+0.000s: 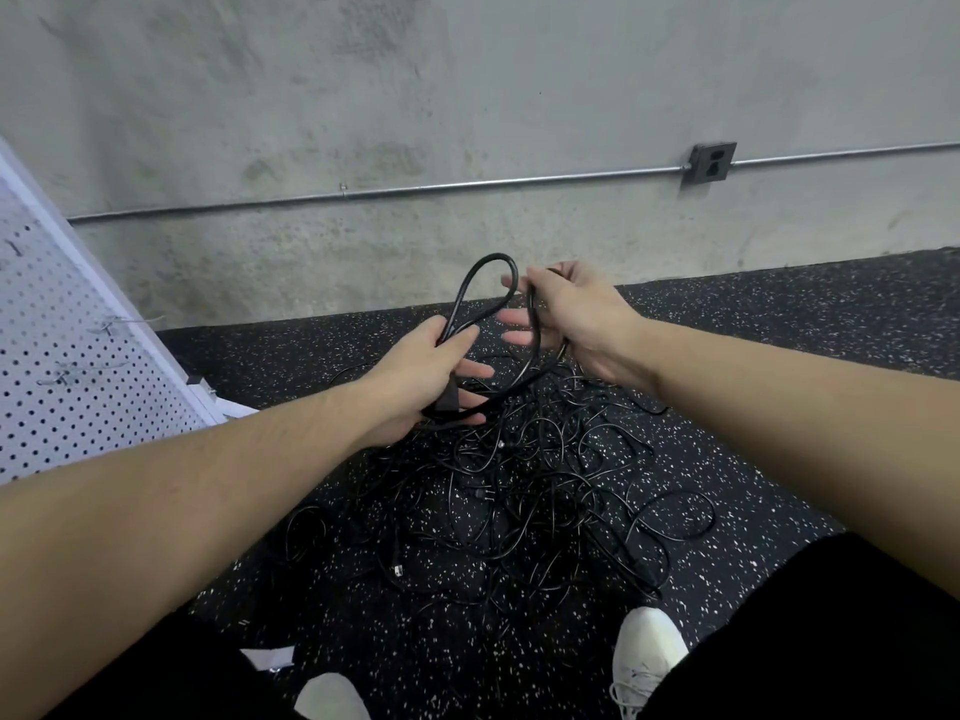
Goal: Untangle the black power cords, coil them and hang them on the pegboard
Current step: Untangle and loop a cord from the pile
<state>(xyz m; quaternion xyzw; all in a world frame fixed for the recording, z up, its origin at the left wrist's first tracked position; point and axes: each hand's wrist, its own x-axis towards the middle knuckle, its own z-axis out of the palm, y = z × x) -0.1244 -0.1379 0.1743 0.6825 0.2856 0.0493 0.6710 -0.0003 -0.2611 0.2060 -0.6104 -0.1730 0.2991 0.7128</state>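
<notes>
Floor [779, 356]: black rubber surface flecked with white, seen from above by a crouching or seated person.

Wall [363, 96]: bare grey concrete, mottled and stained, meeting the floor along a slanting line.

Conduit [415, 188]: one metal pipe, run horizontally along the wall into one dark outlet box [709, 163] at the right.

Pegboard [67, 366]: one white perforated panel at the left edge, standing on the floor and leaning or angled beside the wall. Several wire hooks [111, 324] are seen fixed to it; no cord is hung on them.

Power cords [519, 485]: a tangled black heap lying on the floor between the two forearms, just in front of the shoes. The number of separate cords cannot be told from the tangle. Small plug ends are seen among the loops.

Held cord [488, 288]: one black cord lifted above the heap, formed into one upright loop between the hands, trailing down into the pile.

Left hand [415, 387]: fingers curled round the lower part of the loop and a black plug end.

Right hand [566, 319]: the cord's other run is pinched near the top between thumb and fingers, the lower fingers being loosely spread.

Shoes [647, 657]: two, white, at the lower edge; black trousers are seen beside them.
</notes>
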